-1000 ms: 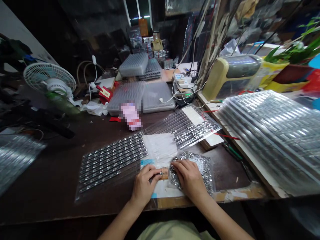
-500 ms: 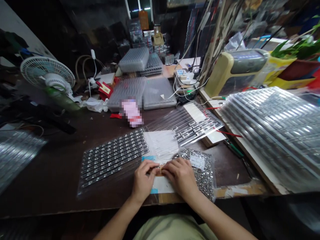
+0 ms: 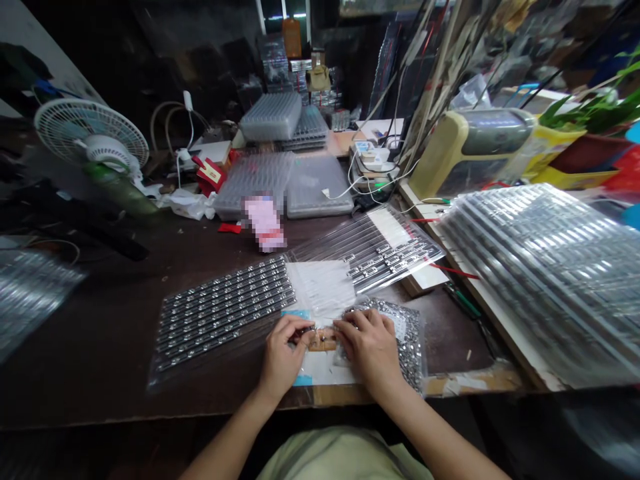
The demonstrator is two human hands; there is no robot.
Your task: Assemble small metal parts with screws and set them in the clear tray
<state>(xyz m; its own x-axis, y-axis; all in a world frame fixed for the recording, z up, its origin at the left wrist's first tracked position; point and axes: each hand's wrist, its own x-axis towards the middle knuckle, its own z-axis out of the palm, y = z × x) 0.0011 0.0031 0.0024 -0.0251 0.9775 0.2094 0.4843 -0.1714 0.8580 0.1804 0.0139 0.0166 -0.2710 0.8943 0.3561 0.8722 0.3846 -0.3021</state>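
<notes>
A small tan block [image 3: 323, 341] with tiny metal parts on it lies on a white sheet [image 3: 320, 288], between my hands. My left hand [image 3: 284, 350] pinches a small metal part [image 3: 311, 329] at the block's left end. My right hand [image 3: 367, 347] rests partly on a clear bag of small metal parts [image 3: 407, 340], its fingertips against the block. What those fingers hold is hidden. Clear strips of metal parts lie flat to the left [image 3: 223, 313] and to the right [image 3: 395, 250].
Tall stacks of filled clear strips [image 3: 545, 267] rise at the right. Green-handled pliers [image 3: 463, 300] lie near the bench's right ledge. Clear trays [image 3: 255, 183], a pixelated pink object [image 3: 265, 223], a power strip [image 3: 375, 163] and a fan [image 3: 90, 133] stand farther back.
My right hand has slid left off the bag's middle toward the tan block. Both hands now sit closer together around it, and the view has shifted slightly.
</notes>
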